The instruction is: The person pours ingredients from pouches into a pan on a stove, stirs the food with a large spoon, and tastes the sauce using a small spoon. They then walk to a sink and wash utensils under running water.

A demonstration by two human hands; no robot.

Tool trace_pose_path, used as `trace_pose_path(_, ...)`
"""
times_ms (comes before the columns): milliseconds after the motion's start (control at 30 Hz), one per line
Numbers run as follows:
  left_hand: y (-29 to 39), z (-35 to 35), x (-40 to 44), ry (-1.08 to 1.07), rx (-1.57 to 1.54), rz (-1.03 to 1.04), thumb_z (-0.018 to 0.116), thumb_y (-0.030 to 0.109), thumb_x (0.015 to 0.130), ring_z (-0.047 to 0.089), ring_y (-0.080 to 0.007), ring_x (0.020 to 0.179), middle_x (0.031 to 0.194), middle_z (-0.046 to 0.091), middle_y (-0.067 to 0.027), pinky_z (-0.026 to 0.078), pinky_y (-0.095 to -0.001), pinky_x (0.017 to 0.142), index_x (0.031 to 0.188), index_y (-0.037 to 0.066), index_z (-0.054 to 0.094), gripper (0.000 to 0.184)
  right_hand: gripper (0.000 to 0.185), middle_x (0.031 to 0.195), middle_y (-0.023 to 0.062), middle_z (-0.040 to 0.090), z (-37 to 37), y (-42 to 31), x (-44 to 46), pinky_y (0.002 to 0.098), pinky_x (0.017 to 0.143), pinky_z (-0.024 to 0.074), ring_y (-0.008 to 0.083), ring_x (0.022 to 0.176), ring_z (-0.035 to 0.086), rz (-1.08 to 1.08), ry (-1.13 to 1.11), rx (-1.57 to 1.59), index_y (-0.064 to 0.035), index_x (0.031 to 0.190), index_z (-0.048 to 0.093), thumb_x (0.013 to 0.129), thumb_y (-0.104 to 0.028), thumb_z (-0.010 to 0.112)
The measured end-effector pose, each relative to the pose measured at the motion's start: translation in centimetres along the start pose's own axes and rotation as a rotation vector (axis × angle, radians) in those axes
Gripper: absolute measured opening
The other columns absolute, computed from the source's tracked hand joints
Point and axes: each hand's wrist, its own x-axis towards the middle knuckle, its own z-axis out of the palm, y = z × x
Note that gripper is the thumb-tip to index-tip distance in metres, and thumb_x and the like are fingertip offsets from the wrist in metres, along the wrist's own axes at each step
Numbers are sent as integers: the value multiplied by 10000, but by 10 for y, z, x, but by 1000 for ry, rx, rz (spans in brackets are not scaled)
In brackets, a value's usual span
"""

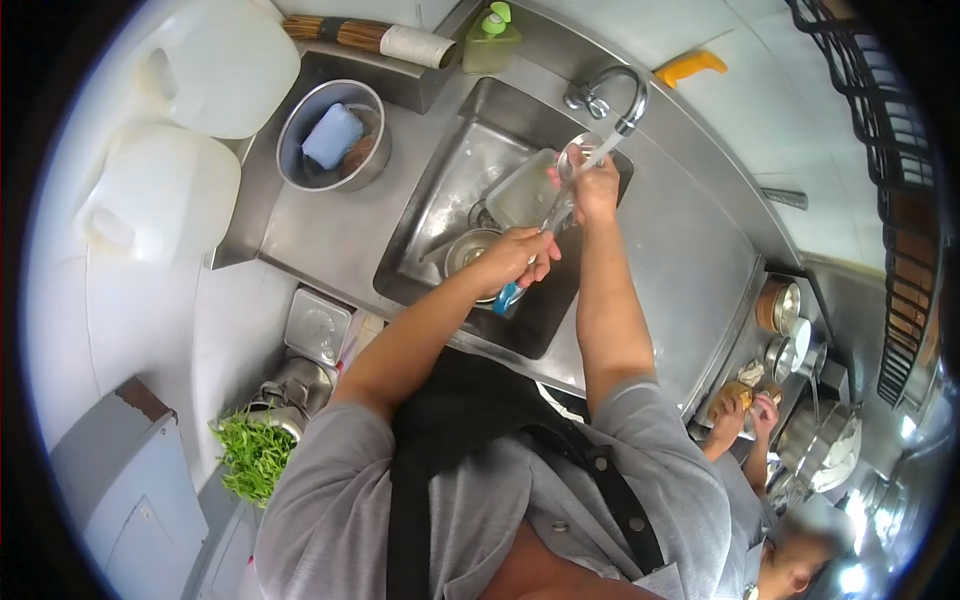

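Observation:
A long metal utensil with a round head [583,150] and a blue handle end [508,298] slants over the sink [400,235]. My left hand [518,258] is closed around its handle. My right hand [596,188] grips it near the round head, under water running from the curved tap [632,115]. Below my hands, a clear plastic container [522,190] lies in the sink. A round metal pot or lid [468,248] sits beside it, partly hidden by my left hand and forearm.
Left of the sink stands a metal pot [290,150] holding a blue sponge [333,136]. Behind are a soap bottle [490,45] and a bamboo brush [370,38]. White jugs [165,190] stand far left, greens [255,455] lower left. A co-worker's hands [730,420] handle food at lower right.

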Motion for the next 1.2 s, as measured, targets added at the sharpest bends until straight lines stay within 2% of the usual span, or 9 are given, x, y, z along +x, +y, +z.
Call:
trace_pose_path(67,3,-1,-6,4,-23,-24,434,339,1091,473,-126,451,646,588,-69,381,-267,438,1008,3,617,392,396,896,161,731,0,3,9,404,701,539,264,776,700,-285,164,-474,22,976,689,1007,-367,623)
trace_pose_path(200,12,-5,-2,2,-53,-20,425,361,1095,494,-123,480,676,620,-91,397,-269,448,986,0,620,425,541,787,141,707,2,6,34,390,695,516,236,761,674,-208,257,-483,58,865,693,996,-462,618)
trace_pose_path(333,1,-8,43,109,-82,135,428,366,1089,534,-142,517,694,641,-108,426,-284,471,937,10,627,435,360,840,90,713,24,24,-6,318,643,522,168,746,664,47,-33,130,2,1000,644,1050,-343,552)
trace_pose_path(567,-20,-26,116,244,214,192,508,267,1052,653,-159,803,935,704,-90,533,-307,716,1105,6,664,309,312,937,74,726,-7,34,-27,270,579,476,115,710,625,39,-199,141,-5,1170,680,1044,-261,553)
trace_pose_path(667,-7,-20,116,127,111,160,537,179,1042,699,-214,893,1021,726,-145,558,-346,811,1168,-24,625,255,315,988,77,687,-30,47,40,318,684,521,153,796,624,-154,40,69,13,1213,645,991,-210,626)
trace_pose_path(800,11,-14,83,31,-59,6,534,190,1050,728,-274,951,1113,718,-218,583,-372,844,1187,-70,579,297,493,1238,102,614,-23,4,92,296,861,510,183,1013,613,-221,-76,-16,-55,1427,539,947,-55,656)
trace_pose_path(967,0,-39,31,78,-30,-28,587,177,1029,729,-267,952,1145,706,-213,585,-345,837,1171,-62,590,279,388,1112,76,660,-17,45,157,298,775,576,151,970,629,-127,-154,209,-77,1306,612,954,-192,728)
trace_pose_path(1100,-10,-61,0,161,67,4,641,165,998,699,-204,1017,1152,713,-138,567,-330,879,1170,-42,640,269,602,761,59,677,-20,55,180,291,529,549,161,551,607,203,-141,14,-111,1072,612,990,-685,452)
trace_pose_path(1200,-23,-67,-6,232,-10,17,652,185,989,647,-142,1033,1146,714,-78,516,-294,886,1169,17,693,249,632,914,88,700,-17,55,118,326,612,566,161,711,660,213,-168,196,-61,1136,633,991,-659,489)
